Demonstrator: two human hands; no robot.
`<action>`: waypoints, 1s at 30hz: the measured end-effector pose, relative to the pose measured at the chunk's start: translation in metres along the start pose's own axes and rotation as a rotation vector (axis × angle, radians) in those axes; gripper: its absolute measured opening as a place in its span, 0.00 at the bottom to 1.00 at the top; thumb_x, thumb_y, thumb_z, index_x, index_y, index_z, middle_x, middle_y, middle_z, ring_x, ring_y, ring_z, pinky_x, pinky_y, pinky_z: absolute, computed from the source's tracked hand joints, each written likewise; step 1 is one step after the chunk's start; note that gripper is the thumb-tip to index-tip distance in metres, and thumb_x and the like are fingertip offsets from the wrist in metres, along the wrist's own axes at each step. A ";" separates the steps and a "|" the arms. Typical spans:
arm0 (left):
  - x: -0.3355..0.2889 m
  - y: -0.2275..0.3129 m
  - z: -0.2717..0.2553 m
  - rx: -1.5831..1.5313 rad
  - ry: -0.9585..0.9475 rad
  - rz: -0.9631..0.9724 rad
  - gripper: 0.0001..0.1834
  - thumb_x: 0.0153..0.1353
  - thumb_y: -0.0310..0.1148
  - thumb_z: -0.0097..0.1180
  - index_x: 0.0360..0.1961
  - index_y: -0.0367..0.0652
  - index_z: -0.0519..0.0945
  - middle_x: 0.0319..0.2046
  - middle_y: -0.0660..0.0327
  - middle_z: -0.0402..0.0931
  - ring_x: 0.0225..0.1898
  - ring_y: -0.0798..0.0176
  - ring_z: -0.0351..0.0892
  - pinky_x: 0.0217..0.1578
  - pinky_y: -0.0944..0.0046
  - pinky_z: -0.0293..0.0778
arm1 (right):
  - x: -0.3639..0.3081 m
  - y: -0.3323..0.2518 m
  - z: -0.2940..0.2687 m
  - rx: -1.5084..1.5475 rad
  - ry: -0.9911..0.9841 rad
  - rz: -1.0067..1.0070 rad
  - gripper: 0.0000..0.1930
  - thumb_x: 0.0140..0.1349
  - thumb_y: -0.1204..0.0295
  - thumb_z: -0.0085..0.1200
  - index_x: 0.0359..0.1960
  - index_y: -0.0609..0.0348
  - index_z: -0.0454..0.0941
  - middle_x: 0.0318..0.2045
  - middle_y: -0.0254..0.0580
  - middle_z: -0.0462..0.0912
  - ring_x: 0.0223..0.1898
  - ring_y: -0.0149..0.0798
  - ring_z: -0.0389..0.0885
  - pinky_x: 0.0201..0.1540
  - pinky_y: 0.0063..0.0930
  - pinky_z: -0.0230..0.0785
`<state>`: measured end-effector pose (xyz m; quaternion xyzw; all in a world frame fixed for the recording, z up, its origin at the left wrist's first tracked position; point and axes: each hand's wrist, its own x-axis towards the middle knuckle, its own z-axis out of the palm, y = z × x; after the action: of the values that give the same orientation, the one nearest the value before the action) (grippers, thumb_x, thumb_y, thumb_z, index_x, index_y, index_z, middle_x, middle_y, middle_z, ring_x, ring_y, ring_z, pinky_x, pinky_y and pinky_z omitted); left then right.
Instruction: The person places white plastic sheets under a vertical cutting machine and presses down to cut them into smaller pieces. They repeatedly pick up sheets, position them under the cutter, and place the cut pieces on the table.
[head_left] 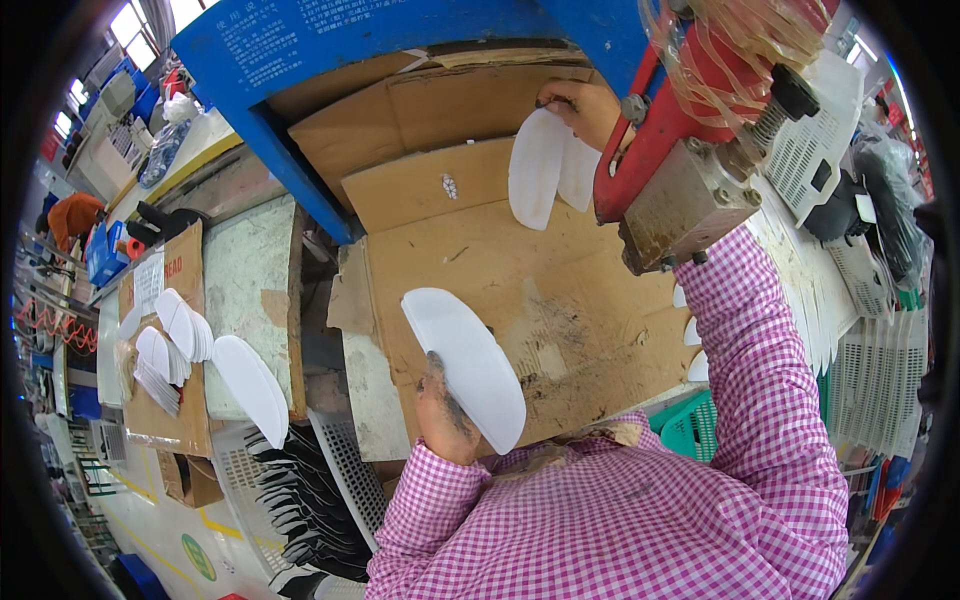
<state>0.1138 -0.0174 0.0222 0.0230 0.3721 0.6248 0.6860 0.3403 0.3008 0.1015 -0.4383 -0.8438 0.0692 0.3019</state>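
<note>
My left hand (448,418) is closed on a flat white half-oval piece (466,362), thumb over its face, tilted above the cardboard-covered worktop (590,350). At the far side of the worktop, my right hand (585,108) is closed, pinching the upper end of a second white half-oval piece (535,168) that hangs down. A further white piece (578,172) hangs beside it, partly overlapped; whether the same fingers hold it, I cannot tell. Part of my right hand is hidden behind the red machine arm (648,130).
A metal block (680,205) on the red arm stands close to my right forearm. Stacked white pieces (165,350) and one larger piece (250,385) lie on the left table. A crate of black strips (310,500) is below. A blue frame (390,40) spans the back.
</note>
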 end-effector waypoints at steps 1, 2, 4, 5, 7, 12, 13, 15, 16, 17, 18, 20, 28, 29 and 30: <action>0.000 0.000 0.001 0.005 0.020 -0.004 0.26 0.66 0.45 0.45 0.57 0.36 0.63 0.50 0.51 0.71 0.49 0.52 0.74 0.48 0.52 0.73 | 0.000 -0.003 0.000 -0.057 0.031 -0.040 0.08 0.59 0.74 0.51 0.40 0.58 0.77 0.29 0.45 0.81 0.27 0.44 0.79 0.33 0.34 0.71; -0.001 0.000 0.002 0.010 0.039 -0.006 0.26 0.66 0.45 0.45 0.57 0.36 0.63 0.50 0.51 0.71 0.49 0.52 0.74 0.48 0.52 0.73 | -0.001 -0.007 0.004 -0.104 0.103 -0.115 0.08 0.59 0.74 0.52 0.40 0.58 0.77 0.29 0.46 0.81 0.27 0.46 0.80 0.33 0.35 0.71; -0.001 -0.001 0.004 0.004 0.047 -0.012 0.26 0.66 0.45 0.45 0.56 0.36 0.64 0.50 0.51 0.71 0.49 0.52 0.74 0.48 0.51 0.73 | -0.003 -0.009 0.007 -0.199 0.175 -0.135 0.09 0.58 0.73 0.53 0.40 0.57 0.77 0.30 0.48 0.81 0.29 0.48 0.80 0.33 0.37 0.71; -0.001 -0.001 0.005 -0.006 0.035 -0.016 0.26 0.66 0.45 0.44 0.56 0.36 0.64 0.50 0.51 0.71 0.49 0.52 0.74 0.48 0.51 0.73 | -0.006 -0.010 0.011 -0.246 0.175 -0.080 0.09 0.58 0.72 0.54 0.41 0.57 0.77 0.31 0.48 0.81 0.30 0.49 0.80 0.34 0.37 0.71; -0.003 -0.002 0.006 -0.030 0.012 -0.031 0.25 0.67 0.45 0.44 0.56 0.36 0.64 0.49 0.51 0.71 0.48 0.52 0.74 0.48 0.51 0.74 | -0.008 -0.009 0.016 -0.308 0.163 0.002 0.11 0.57 0.72 0.55 0.42 0.55 0.77 0.33 0.48 0.80 0.33 0.50 0.80 0.35 0.38 0.72; -0.017 -0.001 0.017 -0.038 -0.116 -0.079 0.24 0.68 0.42 0.41 0.56 0.34 0.64 0.49 0.49 0.71 0.47 0.52 0.75 0.45 0.52 0.76 | -0.019 -0.011 0.032 -0.317 0.258 -0.137 0.14 0.55 0.71 0.57 0.45 0.53 0.77 0.44 0.49 0.77 0.41 0.50 0.78 0.40 0.38 0.71; -0.021 -0.001 0.021 -0.034 -0.144 -0.087 0.23 0.68 0.42 0.41 0.56 0.34 0.64 0.49 0.49 0.71 0.47 0.52 0.75 0.44 0.52 0.76 | -0.022 -0.013 0.033 -0.410 0.199 -0.096 0.14 0.56 0.71 0.56 0.45 0.53 0.77 0.45 0.49 0.76 0.43 0.50 0.77 0.42 0.37 0.71; -0.025 -0.001 0.030 -0.021 -0.221 -0.108 0.23 0.69 0.41 0.40 0.56 0.33 0.64 0.48 0.48 0.72 0.46 0.53 0.76 0.44 0.53 0.77 | -0.029 -0.019 0.033 -0.440 0.190 -0.077 0.14 0.56 0.72 0.56 0.45 0.55 0.77 0.45 0.48 0.76 0.42 0.48 0.77 0.41 0.36 0.71; -0.026 -0.002 0.036 0.031 -0.201 -0.112 0.22 0.68 0.40 0.41 0.55 0.33 0.65 0.49 0.49 0.72 0.47 0.54 0.76 0.44 0.55 0.77 | -0.032 -0.022 0.031 -0.426 0.200 -0.076 0.14 0.56 0.73 0.56 0.44 0.55 0.77 0.44 0.48 0.76 0.41 0.48 0.77 0.41 0.35 0.71; -0.028 -0.003 0.041 0.043 -0.203 -0.131 0.22 0.68 0.40 0.42 0.55 0.33 0.65 0.49 0.49 0.72 0.47 0.54 0.76 0.45 0.55 0.77 | -0.036 -0.024 0.026 -0.389 0.225 -0.082 0.13 0.56 0.73 0.56 0.44 0.56 0.76 0.44 0.48 0.76 0.41 0.47 0.77 0.41 0.34 0.71; -0.030 -0.005 0.046 0.054 -0.206 -0.152 0.22 0.68 0.39 0.42 0.55 0.33 0.65 0.49 0.50 0.72 0.47 0.55 0.76 0.46 0.56 0.76 | -0.039 -0.027 0.022 -0.347 0.255 -0.086 0.13 0.56 0.74 0.55 0.44 0.57 0.76 0.44 0.48 0.76 0.40 0.46 0.77 0.41 0.34 0.71; -0.034 -0.009 0.053 0.077 -0.232 -0.163 0.21 0.67 0.38 0.45 0.54 0.33 0.67 0.48 0.52 0.73 0.46 0.58 0.76 0.47 0.59 0.75 | -0.051 -0.030 0.008 -0.220 0.313 -0.103 0.13 0.56 0.75 0.55 0.44 0.58 0.76 0.43 0.47 0.76 0.39 0.45 0.77 0.41 0.32 0.70; -0.039 -0.019 0.069 0.247 -0.229 -0.194 0.20 0.66 0.38 0.46 0.51 0.31 0.69 0.45 0.53 0.75 0.43 0.60 0.77 0.42 0.62 0.76 | -0.156 -0.023 -0.057 0.109 0.315 0.012 0.11 0.57 0.80 0.53 0.43 0.63 0.75 0.42 0.44 0.77 0.37 0.36 0.77 0.36 0.25 0.69; -0.037 -0.020 0.073 0.287 -0.176 -0.222 0.21 0.66 0.38 0.46 0.52 0.31 0.68 0.45 0.52 0.74 0.43 0.59 0.77 0.42 0.61 0.78 | -0.170 -0.020 -0.063 0.104 0.283 0.084 0.11 0.58 0.80 0.53 0.42 0.63 0.75 0.44 0.43 0.77 0.37 0.32 0.77 0.33 0.23 0.67; -0.034 -0.021 0.077 0.266 -0.193 -0.203 0.20 0.66 0.38 0.47 0.52 0.32 0.68 0.45 0.52 0.74 0.43 0.59 0.77 0.42 0.60 0.78 | -0.182 -0.016 -0.068 0.104 0.249 0.157 0.10 0.59 0.80 0.52 0.42 0.63 0.75 0.46 0.41 0.77 0.38 0.28 0.76 0.29 0.20 0.66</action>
<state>0.1747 -0.0185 0.0843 0.1357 0.3843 0.4924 0.7690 0.4465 0.1388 0.0816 -0.4920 -0.7583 0.0812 0.4200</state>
